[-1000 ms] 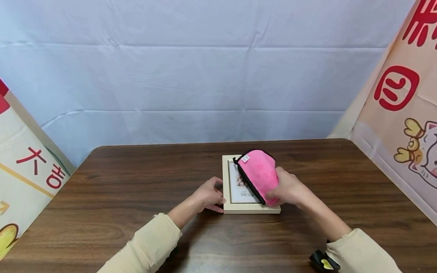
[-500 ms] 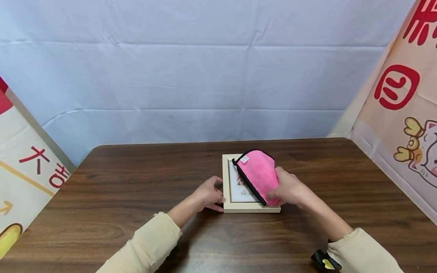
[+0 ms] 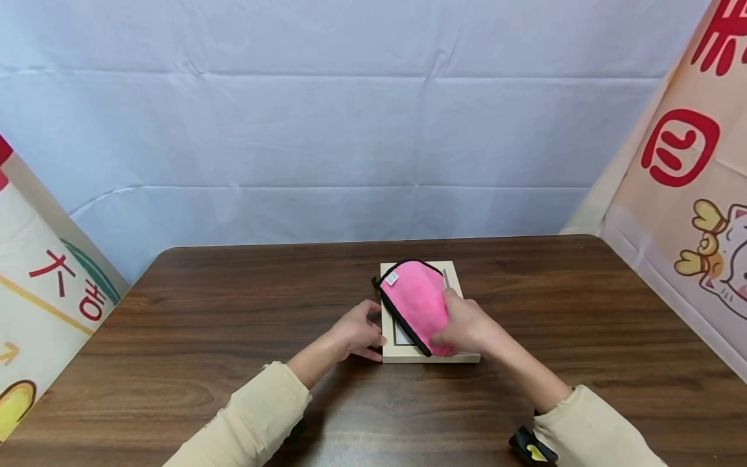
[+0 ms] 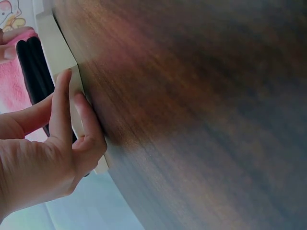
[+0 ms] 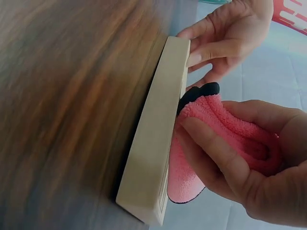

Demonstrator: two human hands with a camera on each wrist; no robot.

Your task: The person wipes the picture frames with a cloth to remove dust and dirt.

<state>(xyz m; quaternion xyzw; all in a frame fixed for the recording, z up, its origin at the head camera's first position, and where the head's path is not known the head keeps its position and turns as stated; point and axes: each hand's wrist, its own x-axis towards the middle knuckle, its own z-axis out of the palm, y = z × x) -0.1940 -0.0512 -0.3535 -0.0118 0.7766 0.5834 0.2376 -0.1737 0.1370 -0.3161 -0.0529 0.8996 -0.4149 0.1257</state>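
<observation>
A cream picture frame (image 3: 428, 358) lies flat on the brown table, with much of its picture hidden under a pink cloth with black edging (image 3: 415, 298). My right hand (image 3: 463, 324) grips the cloth's right side between thumb and fingers, pressing it against the frame's face. In the right wrist view the plush cloth (image 5: 220, 129) is bunched and folded in that hand. My left hand (image 3: 357, 332) holds the frame's left edge, its thumb at the rim and its other fingers along the side. The left wrist view shows these fingers (image 4: 60, 110) against the frame's side.
The wooden table (image 3: 233, 298) surrounds the frame. A pale cloth backdrop (image 3: 327, 130) hangs behind it. Printed banners stand at the left (image 3: 52, 311) and right (image 3: 688, 214) sides.
My right hand has slid the pink cloth leftward across the frame, uncovering part of its right rim and hiding more of the picture. My left hand and the frame have stayed in place.
</observation>
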